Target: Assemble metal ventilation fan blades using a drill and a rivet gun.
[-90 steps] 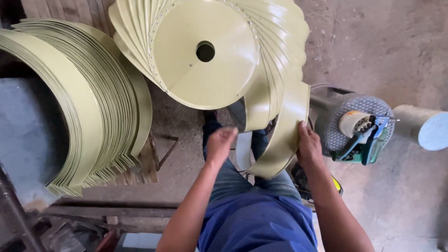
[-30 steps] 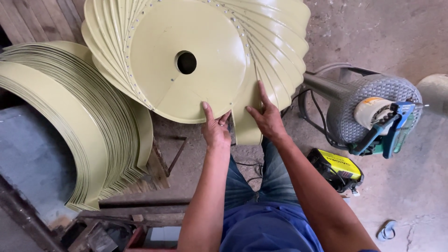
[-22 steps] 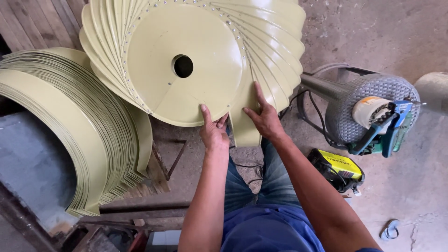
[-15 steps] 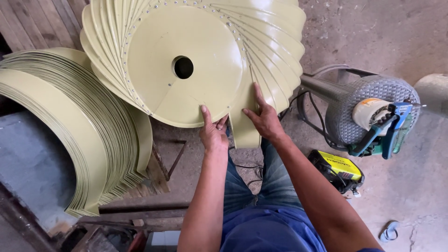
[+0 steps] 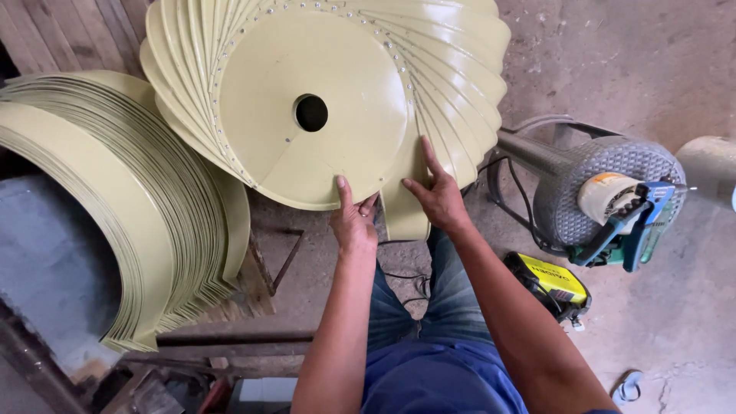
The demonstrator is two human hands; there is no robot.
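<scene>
A pale yellow-green round metal disc (image 5: pixel 307 146) with a centre hole stands in front of me, with several curved blades fanned out around it. My left hand (image 5: pixel 353 222) grips the disc's lower rim, fingers on the face. My right hand (image 5: pixel 437 192) presses flat on a curved blade (image 5: pixel 406 211) that hangs below the disc's lower right edge. Both forearms reach up from my lap.
A thick stack of curved yellow-green blades (image 5: pixel 146 207) leans at the left. At the right stand a grey mesh-covered cylinder (image 5: pixel 606 184), a teal power tool (image 5: pixel 636 230) and a yellow device (image 5: pixel 552 280) on the concrete floor. Wooden boards stand behind.
Three seconds ago both hands held a loose blade lower down; it now lies against the disc. Over the last second the hands barely shifted.
</scene>
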